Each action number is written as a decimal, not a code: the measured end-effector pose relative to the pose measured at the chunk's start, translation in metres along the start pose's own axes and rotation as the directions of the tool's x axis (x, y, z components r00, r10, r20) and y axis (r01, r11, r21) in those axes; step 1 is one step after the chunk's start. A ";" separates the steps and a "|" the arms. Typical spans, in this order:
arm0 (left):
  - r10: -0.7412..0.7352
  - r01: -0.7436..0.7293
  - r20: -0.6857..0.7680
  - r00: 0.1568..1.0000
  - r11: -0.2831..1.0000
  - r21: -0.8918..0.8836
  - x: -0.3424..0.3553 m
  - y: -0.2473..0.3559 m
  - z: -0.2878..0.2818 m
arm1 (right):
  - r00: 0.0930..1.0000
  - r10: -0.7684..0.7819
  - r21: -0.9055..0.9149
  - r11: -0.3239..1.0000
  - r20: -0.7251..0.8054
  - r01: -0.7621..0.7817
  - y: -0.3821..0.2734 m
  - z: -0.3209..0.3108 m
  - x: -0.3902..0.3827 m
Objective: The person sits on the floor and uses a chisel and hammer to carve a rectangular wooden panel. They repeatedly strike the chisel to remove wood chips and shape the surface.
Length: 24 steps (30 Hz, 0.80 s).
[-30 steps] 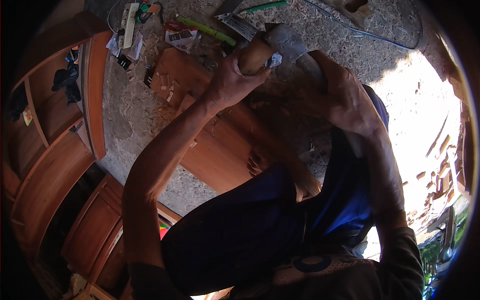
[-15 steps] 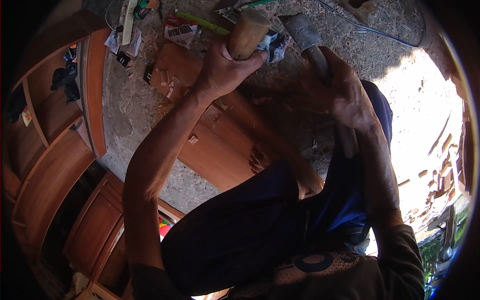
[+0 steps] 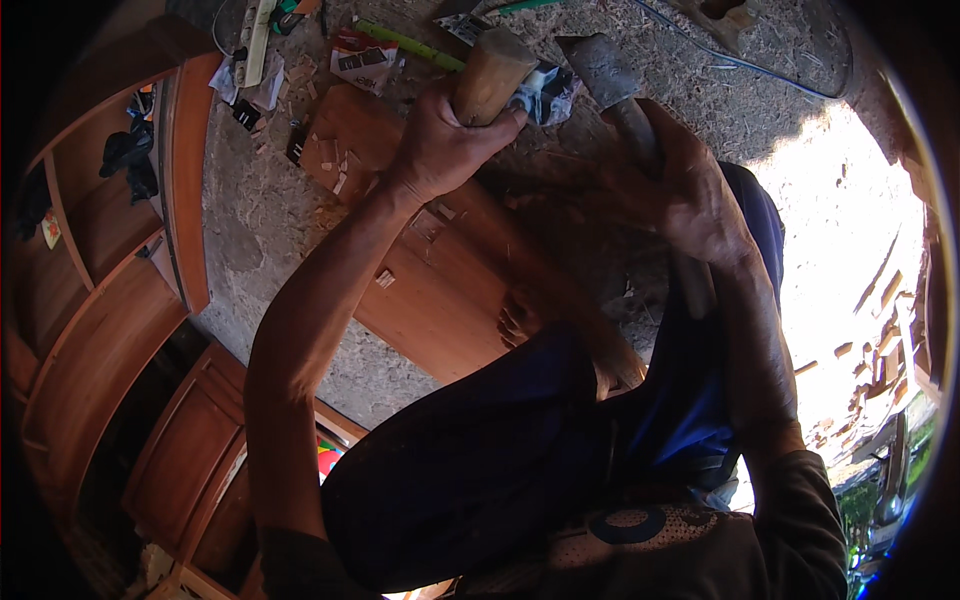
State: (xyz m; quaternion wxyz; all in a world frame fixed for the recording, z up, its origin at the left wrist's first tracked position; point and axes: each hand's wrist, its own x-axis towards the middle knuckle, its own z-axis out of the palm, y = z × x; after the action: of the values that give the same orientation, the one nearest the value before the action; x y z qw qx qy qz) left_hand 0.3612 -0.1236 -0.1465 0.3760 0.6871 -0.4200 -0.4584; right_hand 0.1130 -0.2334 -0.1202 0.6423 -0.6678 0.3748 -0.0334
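Observation:
My left hand is closed around a short, thick piece of wood, which stands up out of the grip with its pale end on top. To its right, my right hand is wrapped around the wooden handle of a hatchet. The hatchet's dark grey metal head points up and left, apart from the wood. The handle's lower end shows below my right wrist. Beneath my left forearm lies a long reddish-brown board with small wood chips on it. My bare foot rests at the board's right edge.
Left stands a reddish-brown cabinet with open shelves. On the ground at the back are a power strip, a small packet, a green level-like bar and a crumpled plastic bag. A thin cable runs at back right. Wood scraps lie in sunlight.
The piece of wood has shifted very slightly down and left in my left hand. The hatchet's head has dipped a little. Both grips are the same.

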 end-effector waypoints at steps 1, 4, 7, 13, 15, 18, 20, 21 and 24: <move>0.006 -0.006 -0.003 1.000 1.000 0.008 0.000 0.000 0.000 | 1.000 0.007 -0.001 1.000 0.002 -0.007 0.000 0.000 0.000; 0.015 -0.014 -0.008 1.000 1.000 0.024 -0.003 0.000 0.002 | 1.000 0.000 -0.026 1.000 -0.018 0.000 -0.002 0.000 0.000; 0.013 -0.013 -0.009 1.000 1.000 0.015 -0.004 -0.003 0.003 | 1.000 -0.014 -0.011 1.000 -0.018 0.014 0.001 0.002 -0.001; -0.007 0.006 -0.022 1.000 0.999 -0.048 -0.012 0.004 0.002 | 0.999 -0.042 -0.056 0.998 -0.013 0.042 0.000 0.004 0.000; -0.018 0.018 0.019 1.000 1.000 0.002 -0.015 0.008 0.001 | 0.996 -0.083 -0.059 0.995 -0.043 0.081 -0.002 0.007 -0.001; 0.021 -0.021 -0.018 1.000 1.000 -0.004 -0.020 0.005 0.009 | 0.998 -0.047 -0.053 0.998 -0.044 0.044 -0.026 0.004 -0.004; 0.006 -0.006 -0.020 1.000 1.000 -0.003 -0.017 0.001 0.009 | 0.993 -0.052 -0.029 0.998 -0.103 0.050 -0.044 -0.001 -0.005; -0.007 0.007 -0.016 1.000 1.000 0.002 -0.017 0.000 0.007 | 0.983 -0.086 0.004 0.996 -0.159 0.088 -0.045 -0.001 -0.005; 0.005 -0.005 -0.014 1.000 1.000 -0.020 -0.014 -0.002 0.006 | 0.960 -0.230 -0.161 0.966 -0.160 0.204 -0.045 0.003 -0.003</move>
State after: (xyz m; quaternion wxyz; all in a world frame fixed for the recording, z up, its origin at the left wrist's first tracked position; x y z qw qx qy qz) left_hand 0.3529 -0.1112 -0.1456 0.3872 0.6854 -0.4144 -0.4567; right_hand 0.1327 -0.2342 -0.0795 0.5492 -0.7436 0.3562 -0.1361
